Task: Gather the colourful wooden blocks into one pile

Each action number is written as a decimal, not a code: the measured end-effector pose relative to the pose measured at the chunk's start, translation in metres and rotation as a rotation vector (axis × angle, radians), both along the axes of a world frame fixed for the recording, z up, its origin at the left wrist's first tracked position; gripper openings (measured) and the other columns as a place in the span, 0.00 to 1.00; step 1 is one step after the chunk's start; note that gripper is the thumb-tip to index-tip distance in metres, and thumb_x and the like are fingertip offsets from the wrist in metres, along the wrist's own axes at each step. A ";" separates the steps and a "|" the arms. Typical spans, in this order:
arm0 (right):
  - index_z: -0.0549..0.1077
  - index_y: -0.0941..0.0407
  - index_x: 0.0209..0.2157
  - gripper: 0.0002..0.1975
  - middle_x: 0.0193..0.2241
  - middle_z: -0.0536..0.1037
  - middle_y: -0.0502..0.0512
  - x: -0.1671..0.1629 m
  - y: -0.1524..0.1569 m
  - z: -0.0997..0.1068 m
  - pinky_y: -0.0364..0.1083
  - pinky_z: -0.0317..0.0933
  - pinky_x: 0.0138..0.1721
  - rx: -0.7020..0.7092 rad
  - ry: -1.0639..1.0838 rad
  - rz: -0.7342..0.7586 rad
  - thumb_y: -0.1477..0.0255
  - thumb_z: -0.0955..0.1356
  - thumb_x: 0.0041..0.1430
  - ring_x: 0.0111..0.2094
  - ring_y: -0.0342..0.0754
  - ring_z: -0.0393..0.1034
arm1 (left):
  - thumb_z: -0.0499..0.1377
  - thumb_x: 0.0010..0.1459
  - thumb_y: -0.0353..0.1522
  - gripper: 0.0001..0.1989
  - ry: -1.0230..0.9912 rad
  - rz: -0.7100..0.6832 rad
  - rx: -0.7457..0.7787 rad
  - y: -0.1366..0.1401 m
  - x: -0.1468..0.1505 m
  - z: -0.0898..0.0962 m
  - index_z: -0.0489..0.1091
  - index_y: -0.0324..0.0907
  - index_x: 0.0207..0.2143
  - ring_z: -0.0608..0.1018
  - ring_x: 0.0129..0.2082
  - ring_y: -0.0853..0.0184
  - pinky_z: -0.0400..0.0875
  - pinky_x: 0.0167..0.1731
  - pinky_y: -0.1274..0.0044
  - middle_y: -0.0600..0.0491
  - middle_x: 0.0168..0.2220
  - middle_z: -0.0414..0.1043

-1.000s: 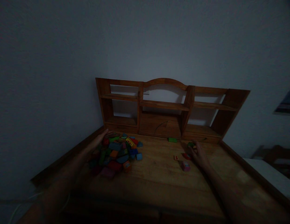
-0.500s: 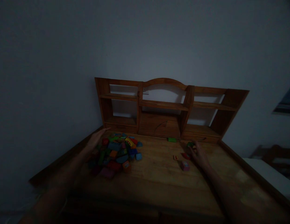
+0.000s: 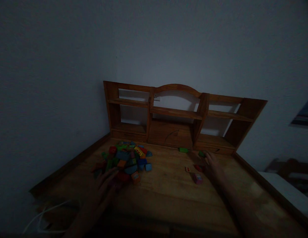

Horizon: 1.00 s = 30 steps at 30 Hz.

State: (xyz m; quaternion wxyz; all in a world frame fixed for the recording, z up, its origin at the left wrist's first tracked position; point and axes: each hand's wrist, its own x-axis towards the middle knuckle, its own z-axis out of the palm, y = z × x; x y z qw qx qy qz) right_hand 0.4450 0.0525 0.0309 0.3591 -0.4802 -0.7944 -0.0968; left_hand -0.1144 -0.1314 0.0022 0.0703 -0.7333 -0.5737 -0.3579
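My left hand reaches over the near left side of a heap of coloured toy blocks. Its fingers are spread and hide some of the nearest blocks. On the right, my right hand is low over the table, its fingertips beside a small green block. The dim, blurred view does not show whether they grip it. Just left of this hand's palm lies a red block. Closer to me sit a pink block and a small red-and-light piece.
A wooden shelf unit stands along the back of the wooden table. Another green block lies against its base. Raised edges border the tabletop on both sides. A white cable loops at the lower left.
My left hand has come from the far left of the heap to its near side. My right hand stays by the green block, which now shows slightly left of the fingertips. The view shifted slightly.
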 end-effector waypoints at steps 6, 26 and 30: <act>0.67 0.49 0.63 0.29 0.62 0.70 0.63 -0.032 0.004 0.010 0.64 0.68 0.53 -0.037 -0.294 0.156 0.76 0.66 0.60 0.60 0.65 0.66 | 0.47 0.71 0.36 0.29 0.105 0.081 -0.007 -0.001 0.014 -0.005 0.45 0.53 0.71 0.56 0.71 0.59 0.43 0.71 0.54 0.52 0.72 0.50; 0.65 0.56 0.58 0.17 0.58 0.72 0.65 -0.307 -0.026 0.061 0.50 0.72 0.50 0.536 -0.808 0.811 0.80 0.61 0.70 0.58 0.53 0.69 | 0.50 0.69 0.45 0.36 0.173 0.253 0.040 0.002 0.031 -0.001 0.39 0.47 0.73 0.46 0.73 0.54 0.46 0.69 0.53 0.46 0.74 0.39; 0.64 0.55 0.58 0.17 0.61 0.69 0.64 -0.309 -0.018 0.056 0.50 0.72 0.48 0.509 -0.813 0.778 0.79 0.61 0.71 0.59 0.54 0.68 | 0.50 0.69 0.45 0.36 0.166 0.268 0.034 0.003 0.032 0.000 0.39 0.47 0.73 0.45 0.74 0.54 0.46 0.69 0.53 0.46 0.74 0.39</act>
